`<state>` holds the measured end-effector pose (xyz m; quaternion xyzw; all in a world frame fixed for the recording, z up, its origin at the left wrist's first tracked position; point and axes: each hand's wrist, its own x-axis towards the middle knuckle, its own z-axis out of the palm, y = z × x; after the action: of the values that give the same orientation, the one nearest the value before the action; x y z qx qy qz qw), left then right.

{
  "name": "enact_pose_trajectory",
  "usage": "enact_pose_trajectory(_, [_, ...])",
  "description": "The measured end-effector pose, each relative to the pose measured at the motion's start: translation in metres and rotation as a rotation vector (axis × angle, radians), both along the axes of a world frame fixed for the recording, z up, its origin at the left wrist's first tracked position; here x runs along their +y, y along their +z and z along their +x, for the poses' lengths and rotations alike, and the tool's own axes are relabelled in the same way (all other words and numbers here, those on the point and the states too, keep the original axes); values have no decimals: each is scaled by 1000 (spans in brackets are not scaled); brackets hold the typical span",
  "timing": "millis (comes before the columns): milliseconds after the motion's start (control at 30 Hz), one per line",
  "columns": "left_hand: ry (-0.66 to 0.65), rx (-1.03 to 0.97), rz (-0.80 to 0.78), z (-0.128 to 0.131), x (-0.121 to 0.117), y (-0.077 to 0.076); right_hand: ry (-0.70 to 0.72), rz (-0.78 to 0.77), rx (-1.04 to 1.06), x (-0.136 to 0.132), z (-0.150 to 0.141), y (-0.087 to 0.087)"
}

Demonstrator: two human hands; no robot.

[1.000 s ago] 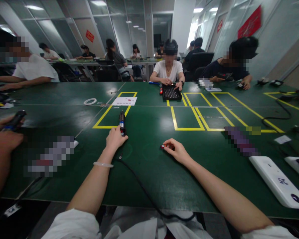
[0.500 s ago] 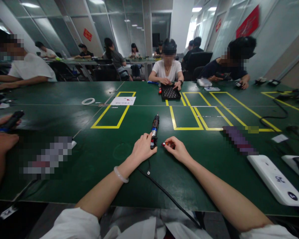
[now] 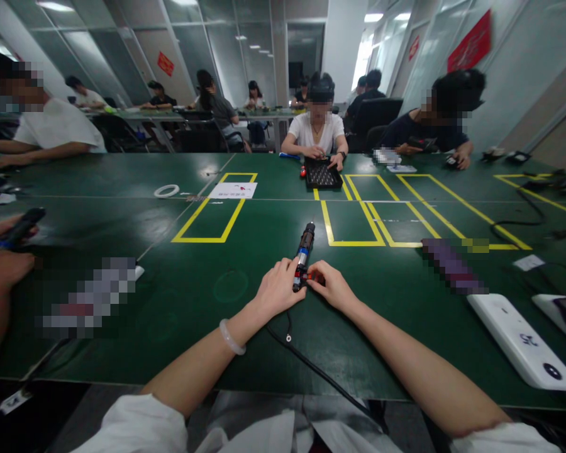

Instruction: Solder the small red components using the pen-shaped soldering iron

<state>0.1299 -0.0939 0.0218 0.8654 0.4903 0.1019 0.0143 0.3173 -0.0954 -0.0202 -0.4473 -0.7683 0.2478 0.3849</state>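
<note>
My left hand (image 3: 280,289) is wrapped round the near part of a slim electric screwdriver (image 3: 304,251), black with a blue band and a silver section. Its thin tip points away from me, tilted slightly right. Between the thumb and fingertips of my right hand (image 3: 334,286) is a small red and black part (image 3: 317,277), held against the tool's right side near its rear end. Whether it is joined to the tool, I cannot tell. A black cable (image 3: 321,374) runs from under my left hand to the table's front edge, with a small ring terminal (image 3: 288,338) on a short wire.
A white power bank (image 3: 523,343) and a blurred-out flat object lie at right; another blurred object lies at left. Beside it, a co-worker's hand (image 3: 9,251) holds a similar tool. Across the green table (image 3: 170,358), a person handles a black tray (image 3: 323,176). Yellow tape outlines mark the tabletop.
The screwdriver and my left hand have shifted slightly right. My right hand has brought the small red part up against the tool's side; before, there was a gap between them.
</note>
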Motion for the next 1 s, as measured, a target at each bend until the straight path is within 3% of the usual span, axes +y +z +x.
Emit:
enact_pose_trajectory(633, [52, -5, 50, 4, 2, -7, -13, -6, 15, -7, 5, 9])
enact_pose_trajectory(867, [60, 36, 33, -1, 9, -2, 47, -109, 81, -9, 5, 8])
enact_pose_trajectory(1000, [69, 79, 57, -7, 15, 1, 47, -94, 85, -7, 8, 7])
